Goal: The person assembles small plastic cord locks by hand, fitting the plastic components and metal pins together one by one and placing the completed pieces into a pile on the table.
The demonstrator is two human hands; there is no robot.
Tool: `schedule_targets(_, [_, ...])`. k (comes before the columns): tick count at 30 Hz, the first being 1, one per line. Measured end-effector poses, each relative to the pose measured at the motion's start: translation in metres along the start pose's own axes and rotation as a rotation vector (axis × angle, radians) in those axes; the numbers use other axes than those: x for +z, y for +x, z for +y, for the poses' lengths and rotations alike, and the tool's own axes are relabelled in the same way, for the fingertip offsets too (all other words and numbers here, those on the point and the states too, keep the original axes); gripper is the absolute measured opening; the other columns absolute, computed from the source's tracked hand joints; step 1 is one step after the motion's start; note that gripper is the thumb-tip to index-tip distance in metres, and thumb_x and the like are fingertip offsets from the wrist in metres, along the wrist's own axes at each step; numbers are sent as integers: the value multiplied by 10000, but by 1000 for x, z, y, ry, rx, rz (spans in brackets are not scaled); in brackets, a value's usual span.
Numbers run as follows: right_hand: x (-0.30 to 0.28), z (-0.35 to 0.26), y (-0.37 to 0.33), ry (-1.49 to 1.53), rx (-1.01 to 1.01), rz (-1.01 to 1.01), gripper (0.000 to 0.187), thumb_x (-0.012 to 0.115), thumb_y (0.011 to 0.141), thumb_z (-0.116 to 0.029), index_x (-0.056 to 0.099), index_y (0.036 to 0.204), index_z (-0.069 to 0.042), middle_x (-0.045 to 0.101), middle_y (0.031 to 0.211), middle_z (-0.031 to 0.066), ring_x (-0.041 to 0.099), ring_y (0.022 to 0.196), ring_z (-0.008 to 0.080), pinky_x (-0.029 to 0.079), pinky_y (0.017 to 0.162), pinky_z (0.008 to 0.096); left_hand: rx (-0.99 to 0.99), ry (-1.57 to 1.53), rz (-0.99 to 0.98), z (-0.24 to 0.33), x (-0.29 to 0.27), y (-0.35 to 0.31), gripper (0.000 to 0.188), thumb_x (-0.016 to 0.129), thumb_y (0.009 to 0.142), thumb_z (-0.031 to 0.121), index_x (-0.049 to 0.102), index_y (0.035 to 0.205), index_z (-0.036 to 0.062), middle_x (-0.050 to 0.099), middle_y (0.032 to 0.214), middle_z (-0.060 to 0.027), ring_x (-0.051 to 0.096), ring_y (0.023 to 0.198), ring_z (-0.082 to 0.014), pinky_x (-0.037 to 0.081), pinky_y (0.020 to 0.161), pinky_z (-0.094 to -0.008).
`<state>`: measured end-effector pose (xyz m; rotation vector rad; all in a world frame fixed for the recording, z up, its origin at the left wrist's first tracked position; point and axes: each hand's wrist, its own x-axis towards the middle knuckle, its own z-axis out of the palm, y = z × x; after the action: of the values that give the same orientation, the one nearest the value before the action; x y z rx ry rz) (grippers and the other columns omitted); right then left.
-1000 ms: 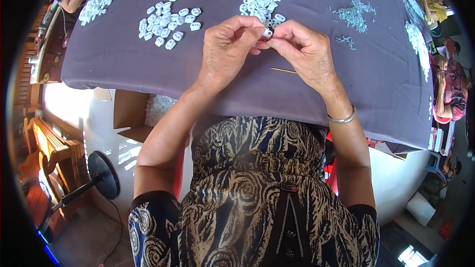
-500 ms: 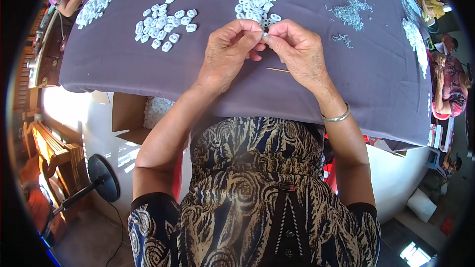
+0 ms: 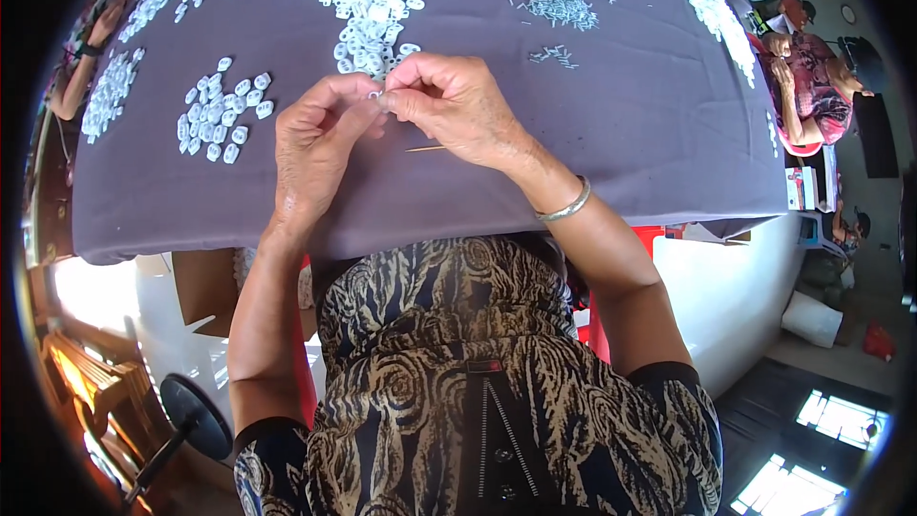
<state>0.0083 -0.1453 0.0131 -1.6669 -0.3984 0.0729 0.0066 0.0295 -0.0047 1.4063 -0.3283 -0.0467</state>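
Observation:
My left hand (image 3: 317,139) and my right hand (image 3: 457,107) meet fingertip to fingertip over the tablecloth, both pinched closed. Between them is a small white plastic piece (image 3: 374,96), mostly covered by the fingers. Just beyond the fingertips spreads a long pile of white oval plastic pieces (image 3: 358,0), several with holes. A thin wooden stick (image 3: 426,148), pointed like a toothpick, lies under the edge of my right hand. To the left sits a separate group of white oval pieces (image 3: 224,113) with dark openings.
Small metal pins lie in a larger heap (image 3: 565,2) and a smaller one (image 3: 554,55) to the right. More white pieces (image 3: 113,91) line the left edge of the grey tablecloth (image 3: 630,134). Other people (image 3: 812,86) sit at the right and far left. A cardboard box (image 3: 205,287) stands below the table.
The view has swung, so the table and hands appear farther left and lower. Both hands stay pinched together, and a bit of the white piece now shows between the fingertips.

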Motion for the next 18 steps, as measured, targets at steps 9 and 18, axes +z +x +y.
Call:
schedule_targets(9, [-90,-17,0,-784,-107,117,82,637,816,-100,620,834,-22,570,695,-14,499,645,51,415,579,219,-56,-28,25,8,8,-2,76,623,836,30,629,909,11,604,808,-5,556,683,-75,483,640,-232])
schedule_targets(18, [-134,11,-19,-935,-35,242,98,651,787,-99,606,806,-15,574,696,24,519,608,115,437,582,273,-83,-70,31,6,10,-1,48,620,825,27,633,871,29,590,825,-4,539,673,-76,483,616,-246])
